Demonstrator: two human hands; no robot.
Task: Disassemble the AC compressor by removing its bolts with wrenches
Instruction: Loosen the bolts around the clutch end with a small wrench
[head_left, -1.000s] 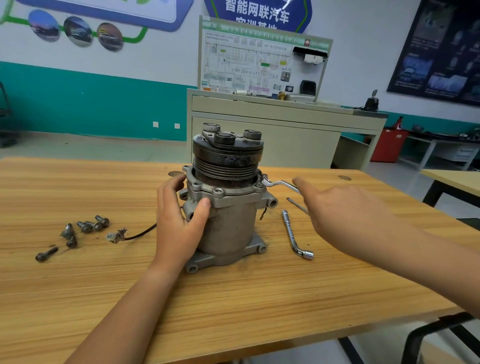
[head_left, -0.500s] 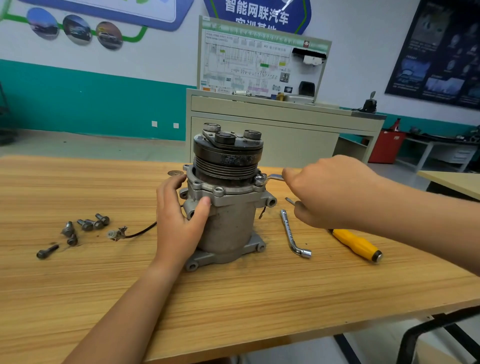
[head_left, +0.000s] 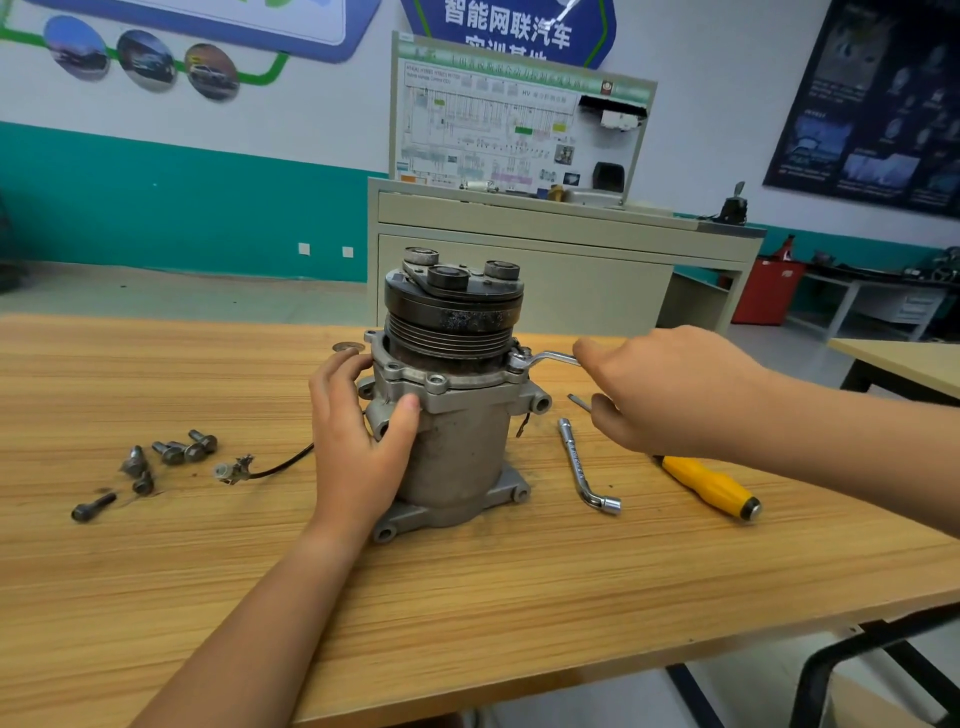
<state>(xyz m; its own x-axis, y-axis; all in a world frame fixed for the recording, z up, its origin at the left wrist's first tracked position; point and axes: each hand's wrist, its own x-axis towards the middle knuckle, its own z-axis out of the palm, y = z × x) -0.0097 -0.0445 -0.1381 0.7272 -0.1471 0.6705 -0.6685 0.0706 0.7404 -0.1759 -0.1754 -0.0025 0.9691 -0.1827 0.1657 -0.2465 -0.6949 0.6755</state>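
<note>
A wooden table (head_left: 156, 597) fills the lower half of the frame. On the wall at top centre, a blue sign (head_left: 506, 26) reads "智能网联汽车". Below it stands a wiring-diagram board (head_left: 514, 124) whose header shows "HV"; the rest of its print is too small to read. The AC compressor (head_left: 462, 447) stands upright at centre, pulley on top. The left hand (head_left: 358, 441) wraps around its body. To the right of centre, the right hand (head_left: 670, 387) curls round the handle of a wrench (head_left: 550, 357) seated on a flange bolt. A yellow-handled screwdriver (head_left: 706, 483) and an L-shaped socket wrench (head_left: 579, 465) lie right of the compressor. Loose bolts (head_left: 171, 452) lie at left.
</note>
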